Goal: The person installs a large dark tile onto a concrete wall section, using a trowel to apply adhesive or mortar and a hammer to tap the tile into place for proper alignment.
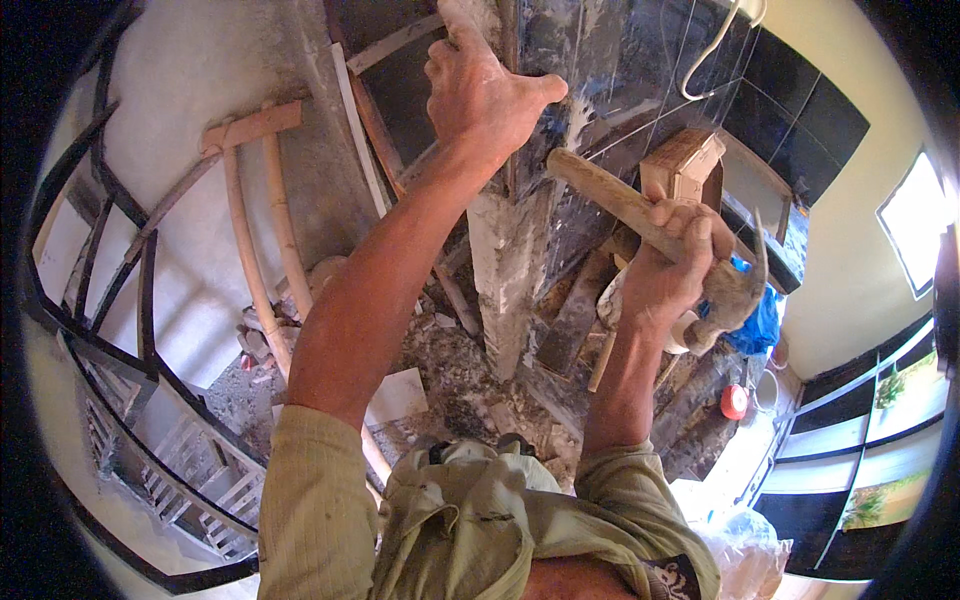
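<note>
The claw hammer (610,193) is being held to the right of the rough wall corner (495,290), its wooden butt being pointed up toward the dark tiles (625,55) above that corner. It is being gripped by the right hand (677,245) high on the handle, just beside the metal head, the fingers being wrapped closed around the wood; the weight is probably being kept near the palm for control. Above the corner, the left hand (483,100) is being held up, its thumb being stretched out sideways, perhaps for bracing. Because its fingers are being partly hidden by the hand itself, whether anything is being pinched or pressed there cannot be told. Well left of the corner, wooden poles (246,235) are being leaned upright, presumably for storage, while a cardboard box (682,165) is being kept right of the corner, beyond the hammer.
</note>
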A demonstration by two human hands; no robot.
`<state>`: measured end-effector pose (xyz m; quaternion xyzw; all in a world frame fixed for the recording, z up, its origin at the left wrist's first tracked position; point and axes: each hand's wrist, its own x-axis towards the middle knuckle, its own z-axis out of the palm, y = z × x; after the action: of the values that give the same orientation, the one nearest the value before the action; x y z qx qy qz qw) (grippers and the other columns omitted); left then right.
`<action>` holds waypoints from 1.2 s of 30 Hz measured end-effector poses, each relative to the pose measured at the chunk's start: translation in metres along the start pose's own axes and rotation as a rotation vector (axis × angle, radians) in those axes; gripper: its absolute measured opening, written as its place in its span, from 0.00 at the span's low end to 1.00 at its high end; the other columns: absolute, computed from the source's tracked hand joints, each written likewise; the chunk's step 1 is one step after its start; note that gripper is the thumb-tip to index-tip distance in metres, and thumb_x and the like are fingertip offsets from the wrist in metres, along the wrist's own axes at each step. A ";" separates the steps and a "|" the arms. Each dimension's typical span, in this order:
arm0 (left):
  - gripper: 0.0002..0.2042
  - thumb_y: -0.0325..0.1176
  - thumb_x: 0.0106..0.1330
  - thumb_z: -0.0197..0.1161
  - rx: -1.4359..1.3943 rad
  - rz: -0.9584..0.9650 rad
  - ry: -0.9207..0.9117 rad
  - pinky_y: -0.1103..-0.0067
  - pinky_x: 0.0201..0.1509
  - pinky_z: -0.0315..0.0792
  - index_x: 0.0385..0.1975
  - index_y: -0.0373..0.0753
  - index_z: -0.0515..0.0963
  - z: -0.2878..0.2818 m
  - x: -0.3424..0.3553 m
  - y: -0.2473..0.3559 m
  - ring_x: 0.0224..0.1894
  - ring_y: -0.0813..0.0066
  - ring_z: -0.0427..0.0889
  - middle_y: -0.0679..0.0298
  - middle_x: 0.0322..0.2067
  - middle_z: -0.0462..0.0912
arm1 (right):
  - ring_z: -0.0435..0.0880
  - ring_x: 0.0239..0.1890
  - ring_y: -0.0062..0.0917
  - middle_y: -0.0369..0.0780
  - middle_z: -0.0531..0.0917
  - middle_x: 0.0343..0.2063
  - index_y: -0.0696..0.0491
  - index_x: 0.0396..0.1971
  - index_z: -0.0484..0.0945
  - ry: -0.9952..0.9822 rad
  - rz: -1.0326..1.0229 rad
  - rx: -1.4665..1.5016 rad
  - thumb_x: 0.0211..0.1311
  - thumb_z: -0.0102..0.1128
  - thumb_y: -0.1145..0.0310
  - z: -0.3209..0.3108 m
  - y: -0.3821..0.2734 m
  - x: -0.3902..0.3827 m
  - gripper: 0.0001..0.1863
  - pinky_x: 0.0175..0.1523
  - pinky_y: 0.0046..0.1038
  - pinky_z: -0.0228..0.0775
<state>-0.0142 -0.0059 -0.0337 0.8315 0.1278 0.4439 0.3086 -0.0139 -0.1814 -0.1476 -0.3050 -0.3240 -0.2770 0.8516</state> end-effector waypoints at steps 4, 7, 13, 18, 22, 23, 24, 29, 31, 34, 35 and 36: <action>0.58 0.45 0.44 0.74 0.039 -0.056 -0.053 0.60 0.65 0.65 0.72 0.34 0.42 0.002 0.001 -0.004 0.63 0.42 0.65 0.39 0.62 0.62 | 0.76 0.35 0.29 0.38 0.73 0.27 0.54 0.40 0.73 0.067 0.006 -0.048 0.65 0.58 0.66 0.000 0.001 -0.002 0.09 0.60 0.48 0.69; 0.61 0.45 0.40 0.76 0.032 0.114 0.048 0.55 0.54 0.73 0.69 0.26 0.41 0.016 0.005 -0.016 0.55 0.41 0.69 0.37 0.51 0.67 | 0.76 0.35 0.29 0.39 0.73 0.27 0.56 0.38 0.73 0.087 -0.010 -0.017 0.66 0.57 0.66 0.004 0.005 -0.003 0.09 0.59 0.48 0.69; 0.59 0.46 0.40 0.76 0.035 0.146 0.083 0.55 0.53 0.73 0.68 0.27 0.42 0.021 0.006 -0.022 0.55 0.41 0.70 0.37 0.51 0.67 | 0.78 0.36 0.29 0.41 0.76 0.28 0.55 0.36 0.73 0.051 -0.021 -0.051 0.67 0.56 0.65 0.004 0.003 -0.005 0.09 0.59 0.49 0.70; 0.56 0.45 0.41 0.74 -0.009 0.060 0.004 0.55 0.57 0.71 0.67 0.25 0.47 0.014 0.004 -0.012 0.58 0.41 0.68 0.37 0.53 0.65 | 0.78 0.34 0.31 0.40 0.76 0.27 0.53 0.35 0.71 -0.044 -0.061 -0.089 0.66 0.58 0.65 0.001 0.006 -0.005 0.08 0.60 0.55 0.66; 0.56 0.44 0.43 0.74 -0.027 0.025 -0.013 0.55 0.59 0.69 0.69 0.26 0.45 0.007 0.004 -0.008 0.61 0.40 0.64 0.37 0.57 0.62 | 0.78 0.34 0.30 0.39 0.76 0.27 0.54 0.32 0.72 0.064 -0.054 -0.039 0.66 0.58 0.65 0.007 -0.002 -0.004 0.09 0.61 0.54 0.67; 0.56 0.44 0.43 0.74 -0.024 0.043 -0.005 0.55 0.59 0.69 0.69 0.26 0.45 0.006 0.004 -0.008 0.61 0.40 0.64 0.37 0.57 0.62 | 0.79 0.34 0.29 0.40 0.76 0.27 0.54 0.33 0.71 0.077 -0.038 -0.070 0.66 0.58 0.65 0.003 -0.003 -0.005 0.09 0.61 0.54 0.66; 0.57 0.43 0.43 0.75 -0.041 0.045 -0.005 0.54 0.59 0.69 0.69 0.26 0.43 0.008 0.003 -0.008 0.61 0.40 0.64 0.37 0.58 0.61 | 0.79 0.34 0.29 0.40 0.76 0.27 0.54 0.33 0.71 0.080 -0.050 -0.066 0.66 0.58 0.65 -0.002 -0.007 -0.006 0.09 0.61 0.54 0.66; 0.61 0.43 0.45 0.77 -0.137 0.094 -0.006 0.54 0.62 0.66 0.71 0.29 0.37 0.010 0.005 -0.008 0.63 0.41 0.62 0.36 0.61 0.58 | 0.77 0.34 0.30 0.39 0.73 0.26 0.55 0.31 0.70 0.132 0.001 -0.078 0.66 0.56 0.69 0.007 -0.032 -0.006 0.07 0.63 0.53 0.65; 0.60 0.43 0.46 0.77 -0.163 0.117 0.040 0.55 0.63 0.66 0.71 0.30 0.37 0.009 0.011 -0.007 0.64 0.40 0.61 0.36 0.61 0.58 | 0.77 0.35 0.30 0.38 0.72 0.27 0.55 0.33 0.70 0.136 0.020 -0.075 0.67 0.55 0.68 0.007 -0.037 0.000 0.07 0.63 0.53 0.65; 0.60 0.43 0.46 0.76 -0.203 0.127 0.071 0.56 0.65 0.64 0.71 0.30 0.37 0.004 0.019 0.000 0.64 0.40 0.60 0.37 0.62 0.57 | 0.76 0.35 0.29 0.37 0.72 0.27 0.55 0.34 0.71 0.081 -0.051 -0.107 0.67 0.56 0.67 0.016 -0.051 0.019 0.07 0.64 0.53 0.65; 0.60 0.43 0.46 0.76 -0.213 0.115 0.063 0.56 0.66 0.63 0.72 0.30 0.37 0.001 0.020 0.004 0.65 0.40 0.60 0.37 0.63 0.57 | 0.74 0.34 0.28 0.37 0.71 0.26 0.55 0.34 0.71 0.057 -0.087 -0.064 0.68 0.55 0.67 0.023 -0.055 0.027 0.08 0.64 0.52 0.64; 0.60 0.43 0.46 0.76 -0.206 0.124 0.057 0.56 0.66 0.63 0.72 0.30 0.37 -0.002 0.020 0.005 0.65 0.40 0.60 0.37 0.63 0.57 | 0.74 0.34 0.28 0.37 0.71 0.26 0.55 0.34 0.71 0.069 -0.091 -0.058 0.68 0.55 0.67 0.031 -0.056 0.033 0.08 0.64 0.52 0.64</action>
<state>-0.0048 0.0005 -0.0162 0.7887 0.0382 0.4963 0.3607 -0.0419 -0.2059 -0.0861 -0.3050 -0.2999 -0.3350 0.8395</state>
